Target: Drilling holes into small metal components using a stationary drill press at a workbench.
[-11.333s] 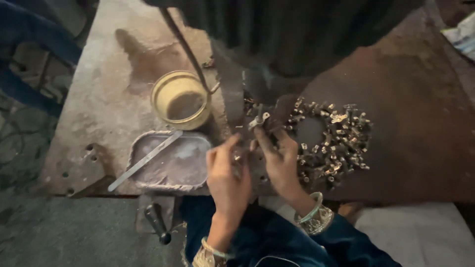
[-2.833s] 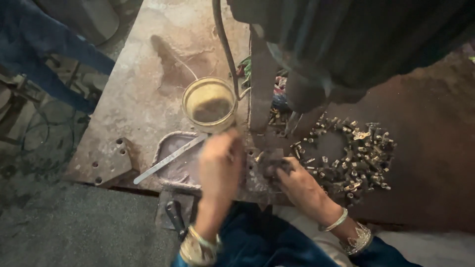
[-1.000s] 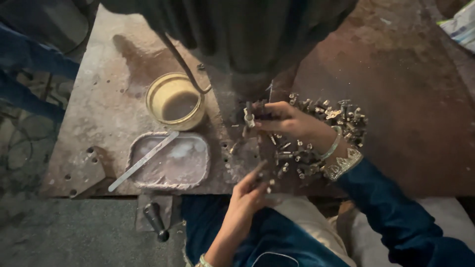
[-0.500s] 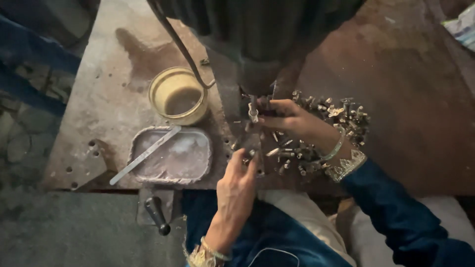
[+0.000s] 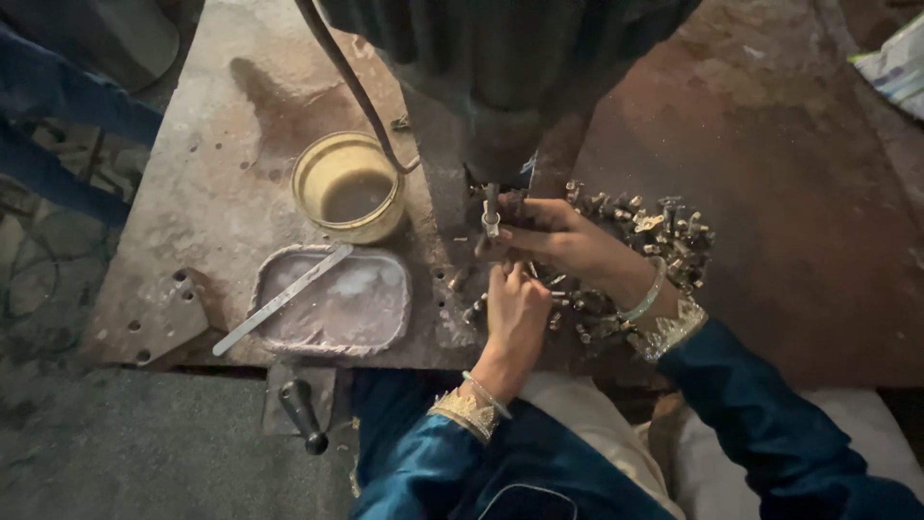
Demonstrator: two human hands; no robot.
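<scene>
My right hand [image 5: 568, 241] reaches in under the dark machine head [image 5: 500, 67] and pinches a small metal part [image 5: 491, 223] at the tool below it. My left hand [image 5: 515, 313] comes up from below, its fingertips closed on small metal pieces just under the right hand. A heap of small brass-coloured metal parts [image 5: 664, 231] lies on the worn metal table [image 5: 221, 193], behind and right of my right wrist. Both wrists wear bangles and blue sleeves.
A round yellow tin of murky liquid [image 5: 348, 188] stands left of the machine. In front of it lies a shallow grey tray [image 5: 337, 303] with a flat metal strip [image 5: 281, 299] across it. A black handle [image 5: 303, 414] sticks out below the table edge.
My right hand has drawn in from the heap to the tool under the machine head. My left hand has risen from the table edge to meet it.
</scene>
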